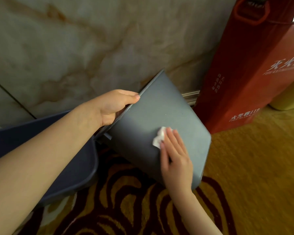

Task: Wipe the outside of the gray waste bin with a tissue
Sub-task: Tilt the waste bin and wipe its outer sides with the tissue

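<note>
Gray waste bin (159,107) tilted, fire extinguisher box (241,82) just right; left hand (112,107) grips rim; right hand (175,156), fingers straight together, presses tissue (159,138).

Left hand (111,107) fingers hidden behind bin (159,112) rim; tissue (158,139) partly under right hand (176,161)

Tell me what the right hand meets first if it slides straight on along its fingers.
The right hand, pushing the tissue, crosses bare gray bin to its rim, then probably the wall.
</note>
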Demonstrator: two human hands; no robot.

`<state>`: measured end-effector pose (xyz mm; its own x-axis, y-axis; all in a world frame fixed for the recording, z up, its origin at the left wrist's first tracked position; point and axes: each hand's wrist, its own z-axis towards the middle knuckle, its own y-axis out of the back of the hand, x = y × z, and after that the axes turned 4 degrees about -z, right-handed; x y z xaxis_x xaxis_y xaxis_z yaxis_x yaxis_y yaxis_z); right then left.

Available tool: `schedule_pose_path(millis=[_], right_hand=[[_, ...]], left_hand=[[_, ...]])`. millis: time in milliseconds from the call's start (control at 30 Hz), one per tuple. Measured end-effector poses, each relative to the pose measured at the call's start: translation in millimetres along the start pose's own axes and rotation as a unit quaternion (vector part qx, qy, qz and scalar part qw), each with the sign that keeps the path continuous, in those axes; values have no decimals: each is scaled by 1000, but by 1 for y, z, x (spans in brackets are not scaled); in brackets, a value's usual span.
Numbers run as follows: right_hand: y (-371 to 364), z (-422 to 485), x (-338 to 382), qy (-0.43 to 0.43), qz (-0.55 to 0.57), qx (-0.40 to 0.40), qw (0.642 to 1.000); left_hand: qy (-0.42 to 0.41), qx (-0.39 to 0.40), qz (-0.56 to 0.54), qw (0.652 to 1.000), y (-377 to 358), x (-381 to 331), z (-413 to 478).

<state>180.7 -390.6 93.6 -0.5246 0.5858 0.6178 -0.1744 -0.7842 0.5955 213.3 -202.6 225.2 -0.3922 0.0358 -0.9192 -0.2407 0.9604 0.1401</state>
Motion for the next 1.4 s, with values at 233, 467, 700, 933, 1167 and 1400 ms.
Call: schedule_pose_path(millis=[233, 467, 700, 933, 1167, 1400], right_hand=[[16, 4, -42, -242, -23, -14, 970], [-12, 62, 31, 27, 23, 36, 999], [3, 69, -60, -187, 14, 32, 982], [23, 19, -125, -413, 17, -32, 910], [50, 33, -117, -366, -12, -143, 920], [6, 113, -74, -37, -55, 55, 996]], left_hand=[[-7, 8, 6, 1000, -3, 2, 1], [3, 21, 10, 1000, -2, 5, -3], [16, 10, 4, 1000, 4, 6, -3], [10, 23, 5, 1000, 3, 1, 19], [33, 48, 95, 994, -12, -23, 38], [24, -2, 143, 989, -41, -44, 55]])
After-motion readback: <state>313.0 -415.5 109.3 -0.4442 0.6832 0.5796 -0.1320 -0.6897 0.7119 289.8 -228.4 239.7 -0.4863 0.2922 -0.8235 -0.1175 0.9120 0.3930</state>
